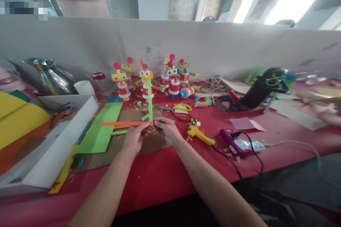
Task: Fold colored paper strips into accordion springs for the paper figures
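Pinched at one corner between left hand (135, 137) and right hand (168, 129), fingers closed: orange strip (128, 124), green strip (150, 103). Possible misalignment from loosened pinch. Right of hands: glue gun (200, 136).

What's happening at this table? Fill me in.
A person's left hand and right hand hold a green strip and an orange strip where their ends meet, above some cardboard. The glue gun lies to the right, unheld. Several small figures stand toward the back; one lies on its side.
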Tool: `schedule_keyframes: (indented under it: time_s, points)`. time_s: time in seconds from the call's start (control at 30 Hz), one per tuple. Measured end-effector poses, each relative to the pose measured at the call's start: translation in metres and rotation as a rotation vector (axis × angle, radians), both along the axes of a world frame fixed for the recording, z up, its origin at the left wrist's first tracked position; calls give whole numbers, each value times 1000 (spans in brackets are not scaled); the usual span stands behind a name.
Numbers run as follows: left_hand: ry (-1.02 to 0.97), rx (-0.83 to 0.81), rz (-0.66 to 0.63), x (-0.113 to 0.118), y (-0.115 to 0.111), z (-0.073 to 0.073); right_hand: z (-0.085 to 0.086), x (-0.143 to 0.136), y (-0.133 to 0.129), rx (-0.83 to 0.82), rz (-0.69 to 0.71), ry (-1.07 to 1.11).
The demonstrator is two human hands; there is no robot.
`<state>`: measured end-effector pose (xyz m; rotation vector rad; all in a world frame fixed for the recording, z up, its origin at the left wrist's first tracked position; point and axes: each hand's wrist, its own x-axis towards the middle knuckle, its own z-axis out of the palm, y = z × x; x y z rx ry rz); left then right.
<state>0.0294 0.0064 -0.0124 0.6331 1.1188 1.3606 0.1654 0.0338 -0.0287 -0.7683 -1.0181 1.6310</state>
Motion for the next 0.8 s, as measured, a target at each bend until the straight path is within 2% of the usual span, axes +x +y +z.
schedule_keyframes:
  time_s: [0.2,0.33,0.5,0.67,0.8]
  points:
    - [-2,-13,57,-4,1,-1,3,1,-2,238,-30,-172]
    - [6,-25,101,-5,2,-2,0,-3,-3,265,-47,-188]
    - [24,-47,91,-3,1,-2,-7,-7,-3,375,-101,-252]
    - [-3,-71,101,-2,0,0,-9,-10,-3,352,-118,-265]
    - [-74,-74,43,-2,-1,1,-9,-9,-3,348,-143,-287]
